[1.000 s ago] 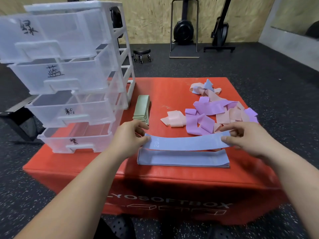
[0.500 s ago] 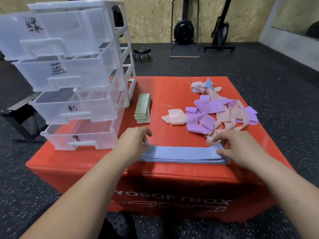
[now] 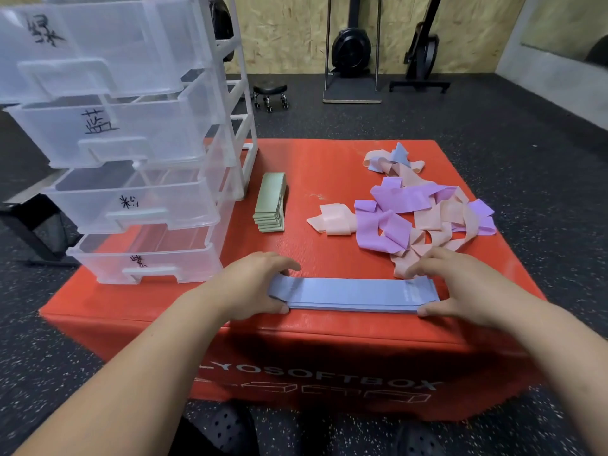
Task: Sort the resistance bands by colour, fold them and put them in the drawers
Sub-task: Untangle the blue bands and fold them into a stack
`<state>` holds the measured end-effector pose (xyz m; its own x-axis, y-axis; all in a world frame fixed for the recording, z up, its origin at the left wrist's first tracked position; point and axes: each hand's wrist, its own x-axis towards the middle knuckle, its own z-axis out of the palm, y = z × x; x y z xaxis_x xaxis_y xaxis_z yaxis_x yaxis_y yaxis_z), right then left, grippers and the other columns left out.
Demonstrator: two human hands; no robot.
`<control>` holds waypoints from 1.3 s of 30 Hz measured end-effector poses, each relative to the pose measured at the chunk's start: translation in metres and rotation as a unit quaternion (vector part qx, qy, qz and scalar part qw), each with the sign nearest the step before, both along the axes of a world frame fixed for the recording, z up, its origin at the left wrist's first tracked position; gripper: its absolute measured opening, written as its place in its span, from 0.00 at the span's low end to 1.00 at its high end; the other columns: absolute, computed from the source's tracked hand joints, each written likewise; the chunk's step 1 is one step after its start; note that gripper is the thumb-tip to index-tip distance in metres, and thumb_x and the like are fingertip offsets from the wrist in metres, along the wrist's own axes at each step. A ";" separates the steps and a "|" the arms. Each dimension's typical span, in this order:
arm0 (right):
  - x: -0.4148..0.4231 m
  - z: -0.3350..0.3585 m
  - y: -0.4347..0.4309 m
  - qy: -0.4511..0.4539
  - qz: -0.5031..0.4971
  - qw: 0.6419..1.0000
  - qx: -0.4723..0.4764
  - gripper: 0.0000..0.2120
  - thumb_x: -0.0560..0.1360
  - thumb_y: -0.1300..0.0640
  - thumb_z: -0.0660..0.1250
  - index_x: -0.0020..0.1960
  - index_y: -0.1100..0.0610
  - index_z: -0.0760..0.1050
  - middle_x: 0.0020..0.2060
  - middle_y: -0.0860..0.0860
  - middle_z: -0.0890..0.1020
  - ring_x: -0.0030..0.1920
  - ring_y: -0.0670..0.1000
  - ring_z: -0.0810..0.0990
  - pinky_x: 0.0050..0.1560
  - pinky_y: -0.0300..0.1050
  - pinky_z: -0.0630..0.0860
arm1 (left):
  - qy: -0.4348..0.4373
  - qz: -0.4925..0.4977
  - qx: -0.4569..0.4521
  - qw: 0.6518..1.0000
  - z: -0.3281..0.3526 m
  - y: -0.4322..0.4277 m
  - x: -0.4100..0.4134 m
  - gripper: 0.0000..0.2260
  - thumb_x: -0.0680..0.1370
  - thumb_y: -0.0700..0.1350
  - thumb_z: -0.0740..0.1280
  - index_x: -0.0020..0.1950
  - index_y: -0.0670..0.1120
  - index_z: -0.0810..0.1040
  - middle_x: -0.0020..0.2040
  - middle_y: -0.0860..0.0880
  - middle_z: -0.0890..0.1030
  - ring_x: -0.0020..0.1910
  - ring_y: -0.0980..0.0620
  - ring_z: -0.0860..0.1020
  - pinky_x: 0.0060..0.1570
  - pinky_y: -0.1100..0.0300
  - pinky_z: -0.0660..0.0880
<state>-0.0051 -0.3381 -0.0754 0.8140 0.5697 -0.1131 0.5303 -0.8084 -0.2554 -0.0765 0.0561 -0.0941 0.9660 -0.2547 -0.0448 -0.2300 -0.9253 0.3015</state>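
One red box point(image 3: 329, 166) carries one drawer unit point(image 3: 246, 136) at nine o'clock, with four drawers point(image 3: 138, 139), each with one handwritten label. Between it and the centre is one stack of green bands point(image 3: 270, 205); about seven folded edges show. At six o'clock lies one pile of blue bands point(image 3: 353, 292), its layers too thin to count, with two hands on it: left hand point(image 3: 250, 286), right hand point(image 3: 464, 286). At three o'clock is one tangled heap of purple bands point(image 3: 401, 199) and pink bands point(image 3: 437, 218), which cannot be counted. At one o'clock is one single blue band point(image 3: 399, 154).
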 end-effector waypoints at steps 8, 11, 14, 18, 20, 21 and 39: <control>0.007 -0.005 -0.001 -0.020 0.020 1.000 -0.013 0.27 0.64 0.38 0.82 0.60 0.38 0.79 0.52 0.38 0.76 0.53 0.44 0.77 0.56 0.47 0.76 | -0.023 0.002 0.006 1.000 0.001 0.001 -0.002 0.31 0.68 0.58 0.81 0.70 0.61 0.77 0.60 0.61 0.80 0.59 0.55 0.77 0.57 0.53 0.77; 0.009 -0.007 -0.001 -0.020 0.019 0.999 -0.027 0.29 0.63 0.38 0.82 0.62 0.38 0.78 0.54 0.38 0.76 0.55 0.45 0.77 0.57 0.46 0.75 | -0.018 -0.002 0.000 1.000 0.001 0.002 -0.003 0.32 0.68 0.59 0.81 0.70 0.61 0.77 0.60 0.61 0.79 0.59 0.56 0.77 0.57 0.53 0.78; 0.011 -0.011 -0.002 -0.024 0.013 0.999 -0.025 0.31 0.62 0.38 0.82 0.63 0.38 0.78 0.54 0.38 0.77 0.55 0.45 0.77 0.57 0.46 0.75 | -0.017 -0.003 -0.001 1.000 0.001 0.003 -0.003 0.31 0.68 0.58 0.82 0.69 0.61 0.77 0.59 0.62 0.79 0.59 0.56 0.77 0.56 0.52 0.78; 0.014 -0.011 -0.002 -0.024 0.024 0.999 -0.023 0.32 0.61 0.35 0.81 0.63 0.38 0.78 0.54 0.37 0.78 0.55 0.43 0.77 0.58 0.46 0.76 | -0.016 -0.006 0.001 1.000 0.001 0.003 -0.001 0.32 0.67 0.64 0.79 0.70 0.63 0.75 0.59 0.62 0.78 0.58 0.57 0.77 0.56 0.52 0.79; 0.015 -0.007 -0.005 -0.026 0.025 0.999 -0.008 0.31 0.62 0.32 0.79 0.62 0.39 0.78 0.53 0.36 0.78 0.53 0.41 0.78 0.56 0.45 0.77 | -0.016 -0.009 -0.011 1.000 0.001 0.002 0.002 0.33 0.68 0.71 0.74 0.70 0.63 0.75 0.59 0.62 0.78 0.57 0.58 0.78 0.57 0.52 0.79; 0.015 -0.004 -0.006 -0.026 0.020 0.999 0.007 0.30 0.63 0.30 0.78 0.61 0.38 0.78 0.52 0.36 0.78 0.52 0.40 0.78 0.55 0.44 0.77 | -0.018 -0.009 -0.019 1.000 0.002 0.000 0.003 0.33 0.69 0.74 0.71 0.70 0.63 0.75 0.59 0.62 0.79 0.57 0.59 0.78 0.57 0.52 0.80; 0.073 -0.006 0.026 -0.098 -0.154 0.977 0.108 0.27 0.75 0.37 0.70 0.71 0.43 0.75 0.69 0.46 0.73 0.72 0.54 0.69 0.71 0.57 0.70 | -0.099 0.048 -0.059 0.992 0.006 -0.073 0.101 0.25 0.78 0.56 0.73 0.74 0.52 0.75 0.69 0.49 0.76 0.67 0.44 0.73 0.68 0.47 0.72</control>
